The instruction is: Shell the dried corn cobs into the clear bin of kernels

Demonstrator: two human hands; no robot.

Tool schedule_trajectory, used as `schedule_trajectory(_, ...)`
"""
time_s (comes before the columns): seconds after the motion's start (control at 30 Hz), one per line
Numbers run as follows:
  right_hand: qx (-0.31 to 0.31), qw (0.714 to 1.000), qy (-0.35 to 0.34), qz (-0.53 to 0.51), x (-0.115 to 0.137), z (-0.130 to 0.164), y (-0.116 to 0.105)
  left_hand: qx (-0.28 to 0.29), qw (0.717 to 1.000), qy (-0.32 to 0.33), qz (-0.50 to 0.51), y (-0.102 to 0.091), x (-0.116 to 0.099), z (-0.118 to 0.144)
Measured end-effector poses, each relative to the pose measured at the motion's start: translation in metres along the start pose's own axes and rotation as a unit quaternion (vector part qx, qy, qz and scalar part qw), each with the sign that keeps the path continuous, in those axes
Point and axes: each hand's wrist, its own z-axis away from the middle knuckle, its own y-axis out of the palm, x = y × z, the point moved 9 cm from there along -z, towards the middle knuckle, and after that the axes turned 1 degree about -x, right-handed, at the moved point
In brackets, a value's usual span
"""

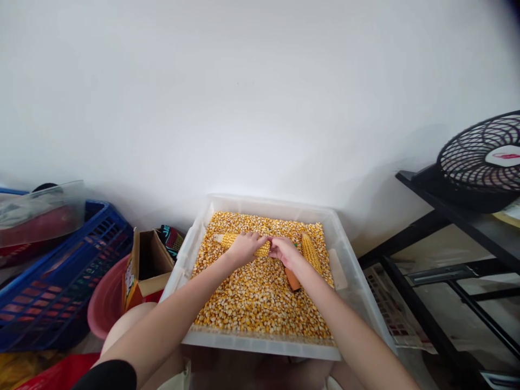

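Observation:
An ear of corn (230, 240) lies across the loose corn kernels (252, 298) in a clear plastic bin (353, 271). My left hand (244, 248) is wrapped over the ear from above, its fingers closed. At the ear's right end my right hand (283, 252) has its fingers bent and pressed against the tip; what lies under them is partly hidden. Below my right wrist, an orange-brown object (291, 279) rests on the kernels, its upper part covered by my hand. A second ear of corn (311, 252) lies on the kernels at the bin's right side.
A small open cardboard box (152, 260) and a pink basin (106, 298) stand left of the bin, beside a blue plastic basket (52, 292). On the right, a black rack (430, 216) carries a black fan (483, 157). A white wall (260, 108) rises behind the bin.

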Motion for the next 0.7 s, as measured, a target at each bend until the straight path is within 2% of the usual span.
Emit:
schedule_trajectory(0.13, 0.035, 0.998, 0.025, -0.053, 0.0001, 0.0011, 0.0032, -0.007, 1.0, 0.006, -0.002, -0.0005, 0.0009, -0.0008)
schedule_trajectory(0.4, 0.052, 0.999, 0.004, -0.015, 0.0005, -0.0024, 0.0039, 0.014, 1.0, 0.011, -0.009, 0.0016, -0.0016, 0.0007)
schedule_trajectory(0.7, 0.054, 0.996, 0.021, -0.061, 0.0045, 0.0029, 0.0043, -0.004, 1.0, -0.002, 0.005, -0.0066, 0.0025, 0.0014)
